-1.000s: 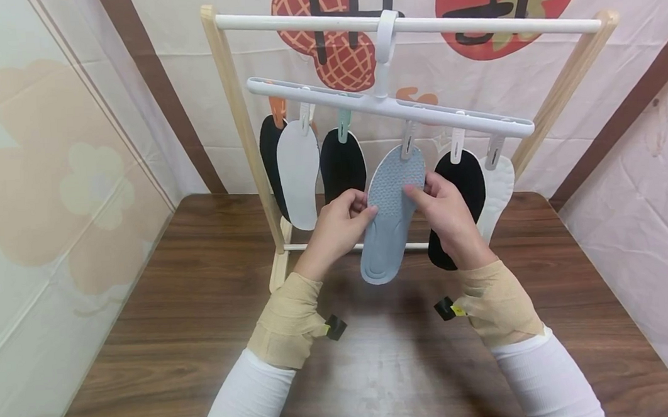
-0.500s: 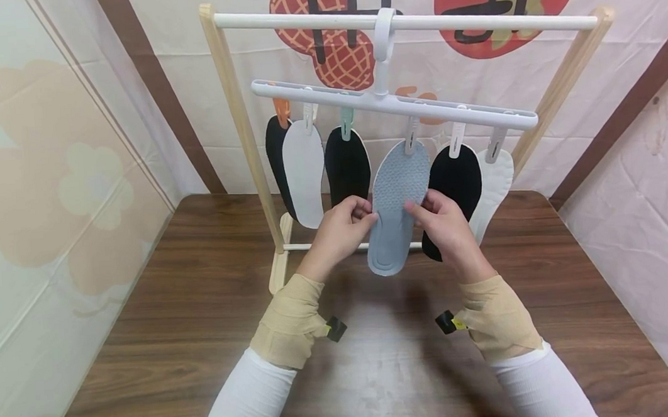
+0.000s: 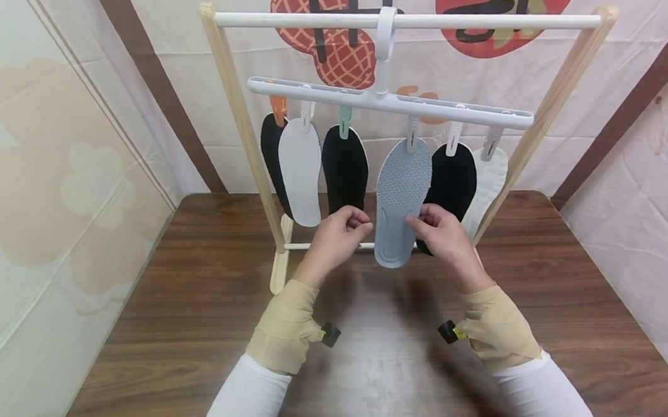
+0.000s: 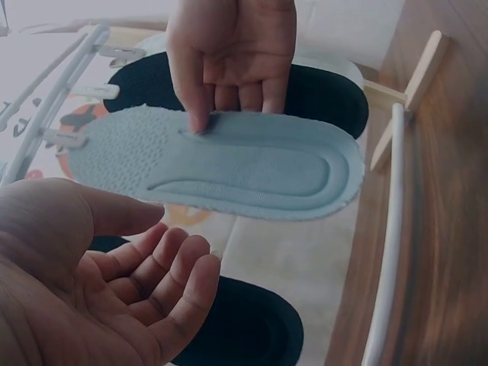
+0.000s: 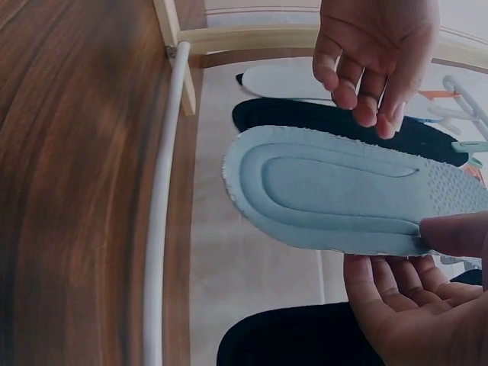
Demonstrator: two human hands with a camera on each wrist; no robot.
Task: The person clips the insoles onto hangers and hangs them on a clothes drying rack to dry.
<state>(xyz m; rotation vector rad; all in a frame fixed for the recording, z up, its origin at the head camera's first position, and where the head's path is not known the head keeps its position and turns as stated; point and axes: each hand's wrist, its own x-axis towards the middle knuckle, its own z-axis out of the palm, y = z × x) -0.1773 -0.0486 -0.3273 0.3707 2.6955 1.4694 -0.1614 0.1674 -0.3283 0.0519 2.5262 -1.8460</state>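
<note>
A grey-blue insole (image 3: 394, 230) hangs toe up from a clip on the white clip hanger (image 3: 442, 109). My right hand (image 3: 443, 234) pinches its right edge, thumb on the front face and fingers behind, as the right wrist view also shows. Just off the opposite edge is my left hand (image 3: 338, 236), its fingers loosely bent and nothing held. In the left wrist view a small gap parts the left hand (image 4: 145, 274) from the insole (image 4: 252, 164). Behind the right hand hangs a black insole (image 3: 451, 180), partly hidden. Another black insole (image 3: 344, 170) hangs behind the left hand.
A rack with wooden side posts (image 3: 238, 113) and a white top rail (image 3: 494, 22) stands on the brown wooden table (image 3: 205, 341). Further clips hold a white insole (image 3: 300, 172) on the left and a textured white insole (image 3: 485, 181) on the right. Patterned cloth hangs behind.
My left hand has let go of the grey-blue insole and come slightly down and away from it. My right hand has slid lower along the edge. The insole has swung a little right.
</note>
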